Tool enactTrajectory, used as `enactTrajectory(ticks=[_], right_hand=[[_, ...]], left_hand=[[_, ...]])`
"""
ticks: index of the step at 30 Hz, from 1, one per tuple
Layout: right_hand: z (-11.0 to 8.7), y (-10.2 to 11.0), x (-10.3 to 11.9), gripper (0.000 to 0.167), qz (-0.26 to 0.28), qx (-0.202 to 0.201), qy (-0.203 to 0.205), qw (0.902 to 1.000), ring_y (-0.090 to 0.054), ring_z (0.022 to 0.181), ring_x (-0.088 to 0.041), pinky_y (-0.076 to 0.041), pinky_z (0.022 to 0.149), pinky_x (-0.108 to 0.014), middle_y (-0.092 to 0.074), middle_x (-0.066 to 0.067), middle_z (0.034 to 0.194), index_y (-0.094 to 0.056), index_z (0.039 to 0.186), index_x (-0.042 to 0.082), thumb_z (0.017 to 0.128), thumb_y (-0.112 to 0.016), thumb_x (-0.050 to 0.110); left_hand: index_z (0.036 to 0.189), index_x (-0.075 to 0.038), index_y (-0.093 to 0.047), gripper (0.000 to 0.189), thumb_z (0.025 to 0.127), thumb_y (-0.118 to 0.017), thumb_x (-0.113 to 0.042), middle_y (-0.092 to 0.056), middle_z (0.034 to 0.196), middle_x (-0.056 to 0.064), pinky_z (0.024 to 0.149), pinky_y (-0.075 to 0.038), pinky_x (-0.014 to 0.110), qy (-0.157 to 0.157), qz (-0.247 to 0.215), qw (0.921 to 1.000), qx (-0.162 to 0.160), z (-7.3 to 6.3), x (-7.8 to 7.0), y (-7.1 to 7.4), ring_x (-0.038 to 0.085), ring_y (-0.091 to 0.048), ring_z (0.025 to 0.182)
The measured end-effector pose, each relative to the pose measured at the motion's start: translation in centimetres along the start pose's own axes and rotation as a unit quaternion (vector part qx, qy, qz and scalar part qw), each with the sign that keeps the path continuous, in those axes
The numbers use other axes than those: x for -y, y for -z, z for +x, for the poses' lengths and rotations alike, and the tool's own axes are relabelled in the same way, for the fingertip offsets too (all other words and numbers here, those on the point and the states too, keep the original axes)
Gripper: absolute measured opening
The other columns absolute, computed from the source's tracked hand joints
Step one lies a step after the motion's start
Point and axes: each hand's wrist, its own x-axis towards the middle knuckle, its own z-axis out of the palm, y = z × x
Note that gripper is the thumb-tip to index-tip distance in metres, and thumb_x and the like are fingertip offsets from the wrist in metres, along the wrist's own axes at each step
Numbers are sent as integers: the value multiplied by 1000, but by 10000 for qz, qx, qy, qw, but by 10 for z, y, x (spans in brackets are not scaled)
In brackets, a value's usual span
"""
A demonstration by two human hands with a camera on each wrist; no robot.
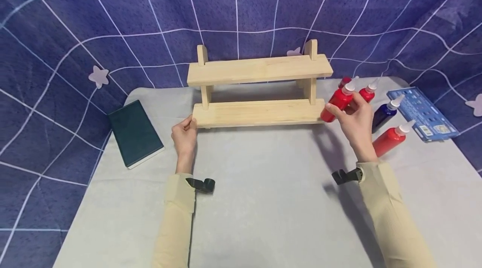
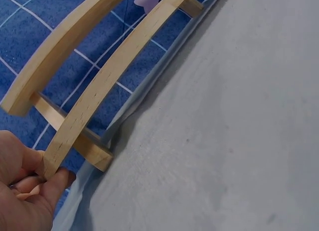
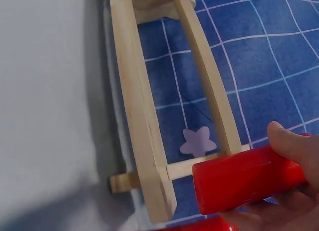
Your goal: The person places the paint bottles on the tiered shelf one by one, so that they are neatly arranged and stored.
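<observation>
A two-tier wooden rack (image 1: 260,113) stands at the back of the table. My left hand (image 1: 184,139) pinches the left end of its lower board, thumb and fingers on either side in the left wrist view (image 2: 55,156). My right hand (image 1: 357,123) grips a red squeeze bottle (image 1: 338,104) with a white nozzle cap, tilted beside the right end of the lower board. In the right wrist view the bottle's base (image 3: 224,183) points toward the rack; whether it touches the wood I cannot tell.
Right of the rack are a red bottle (image 1: 367,94), a partly hidden red one (image 1: 344,81), a dark blue bottle (image 1: 382,115) and another red bottle (image 1: 388,140). Beyond them lies a blue flat box (image 1: 425,111). A dark green book (image 1: 135,134) lies left. A blue grid curtain (image 1: 260,12) hangs behind.
</observation>
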Motion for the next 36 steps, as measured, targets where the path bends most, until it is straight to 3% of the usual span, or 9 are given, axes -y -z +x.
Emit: enactTrajectory(ticks=[7, 16, 26, 32, 36], right_hand=[[9, -13, -4, 32, -27, 214, -161, 9996, -57, 67, 0, -45, 58, -13, -61, 19, 79, -64, 109, 13, 80, -80, 11], [13, -21, -9, 44, -296, 279, -208, 9990, -56, 72, -3, -44, 65, -14, -64, 11, 86, -63, 121, 6, 82, -79, 17], [20, -32, -12, 44, -364, 319, -200, 9986, -57, 74, -2, -47, 67, -11, -67, -1, 97, -63, 120, 4, 82, -80, 15], [22, -38, -11, 45, -294, 402, -109, 9987, -58, 79, -1, -47, 73, -11, -67, -9, 103, -61, 122, 3, 83, -78, 16], [22, -37, -12, 48, -333, 586, -102, 9977, -58, 86, 0, -51, 85, -15, -66, -16, 113, -57, 128, 3, 85, -76, 17]], left_hand=[[121, -6, -69, 28, 96, -61, -15, -72, 106, 16, 64, -46, 9, -49, 73, 10000, -3, -5, 2, -2, 21, -69, 91], [122, -5, -68, 28, 96, -61, -14, -72, 108, 17, 64, -47, 10, -85, 104, 9999, 63, -7, 1, -4, 23, -70, 94], [123, -5, -68, 29, 96, -60, -14, -71, 109, 17, 80, -55, 30, -189, 180, 9997, 21, -5, 2, -2, 25, -70, 97], [122, -5, -67, 29, 96, -61, -14, -71, 110, 17, 72, -53, 17, -226, 152, 9996, -65, -4, 0, 1, 23, -71, 97], [122, -5, -67, 29, 96, -61, -15, -71, 110, 17, 74, -54, 19, -172, 129, 9998, -47, -4, 1, 0, 23, -71, 98]])
